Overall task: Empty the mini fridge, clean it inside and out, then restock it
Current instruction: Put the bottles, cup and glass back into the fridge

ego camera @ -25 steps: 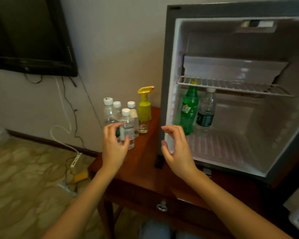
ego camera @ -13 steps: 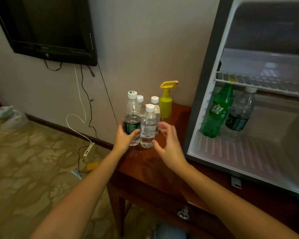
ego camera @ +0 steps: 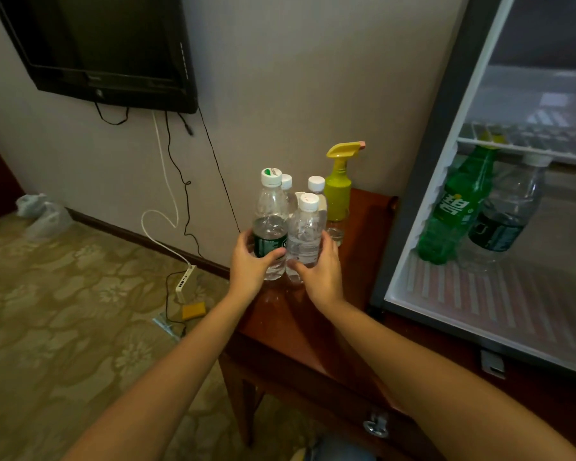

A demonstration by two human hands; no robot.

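Note:
Several water bottles stand clustered on the wooden table [ego camera: 313, 321] beside the open mini fridge [ego camera: 409, 207]. My left hand [ego camera: 251, 264] grips the green-labelled water bottle [ego camera: 270, 221] at its lower half. My right hand [ego camera: 320, 269] grips the white-labelled water bottle [ego camera: 305, 232] next to it. Both bottles stand upright on the table. Two more capped bottles [ego camera: 316, 186] stand behind them. Inside the fridge, under the wire shelf [ego camera: 526, 146], a green soda bottle [ego camera: 453, 207] and a dark-labelled water bottle [ego camera: 506, 214] stand at the left.
A yellow-green spray bottle [ego camera: 339, 184] and a small glass [ego camera: 335, 234] stand at the back of the table near the wall. A TV [ego camera: 103, 44] hangs on the wall with cables running down to a power strip [ego camera: 185, 282] on the carpet. A drawer handle [ego camera: 376, 425] sits below.
Both hands moved forward from open in front of the fridge and closed around two bottles on the table. My view has swung left and down.

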